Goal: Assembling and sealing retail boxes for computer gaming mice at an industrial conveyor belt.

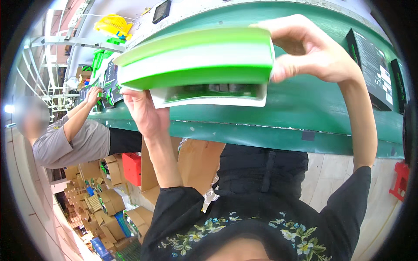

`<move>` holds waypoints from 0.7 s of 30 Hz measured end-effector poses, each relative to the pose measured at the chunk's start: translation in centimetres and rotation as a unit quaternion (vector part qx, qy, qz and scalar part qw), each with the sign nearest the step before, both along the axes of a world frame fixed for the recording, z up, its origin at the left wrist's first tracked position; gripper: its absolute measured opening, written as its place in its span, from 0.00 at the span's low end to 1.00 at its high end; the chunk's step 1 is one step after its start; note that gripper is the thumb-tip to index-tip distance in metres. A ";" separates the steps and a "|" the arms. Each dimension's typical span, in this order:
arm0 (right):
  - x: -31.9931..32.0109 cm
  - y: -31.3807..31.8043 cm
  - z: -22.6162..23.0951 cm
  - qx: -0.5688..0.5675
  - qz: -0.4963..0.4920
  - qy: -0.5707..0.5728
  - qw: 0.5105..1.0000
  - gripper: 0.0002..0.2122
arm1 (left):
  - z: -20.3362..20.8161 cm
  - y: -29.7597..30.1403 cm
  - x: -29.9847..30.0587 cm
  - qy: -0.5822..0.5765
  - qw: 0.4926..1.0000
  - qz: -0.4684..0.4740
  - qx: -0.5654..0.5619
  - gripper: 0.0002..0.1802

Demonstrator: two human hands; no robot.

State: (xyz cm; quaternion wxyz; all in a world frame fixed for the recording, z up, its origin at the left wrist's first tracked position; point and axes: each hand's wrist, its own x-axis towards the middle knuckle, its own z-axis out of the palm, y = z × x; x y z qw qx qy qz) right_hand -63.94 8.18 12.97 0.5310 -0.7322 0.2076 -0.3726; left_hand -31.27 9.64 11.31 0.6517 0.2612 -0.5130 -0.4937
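A green and white box (196, 56) is held up between my hands over the green worktop, its open side facing me. Dark contents show inside the lower gap, too blurred to name. My left hand (146, 113) grips the box's lower left corner, thumb against the edge. At the right end, my right hand (307, 50) pinches the box between thumb and fingers. The box hides part of both hands' fingers.
Dark printed boxes (370, 69) lie on the green worktop (313, 113) at the right. On the left a co-worker (78, 135) handles dark and green boxes. A yellow basket (114, 26) stands farther back. Below are an open carton (198, 161), a red stool (399, 180) and many cardboard boxes (109, 213).
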 end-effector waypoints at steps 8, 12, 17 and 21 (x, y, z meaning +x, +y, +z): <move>3.9 1.2 -1.5 0.183 -0.072 -0.261 0.945 0.28 | -0.3 0.6 -1.7 0.065 0.997 0.001 0.035 0.25; 3.8 0.3 -1.5 0.175 0.047 -0.311 0.933 0.30 | -0.1 0.9 -1.8 0.097 0.995 -0.016 0.032 0.23; 3.5 0.1 -3.0 0.174 -0.047 -0.271 0.946 0.28 | 0.0 1.5 -1.2 0.104 0.994 0.005 0.023 0.27; 2.8 -1.0 -3.6 0.155 -0.013 -0.247 0.956 0.28 | -1.0 0.1 -0.8 0.119 0.993 -0.019 0.010 0.22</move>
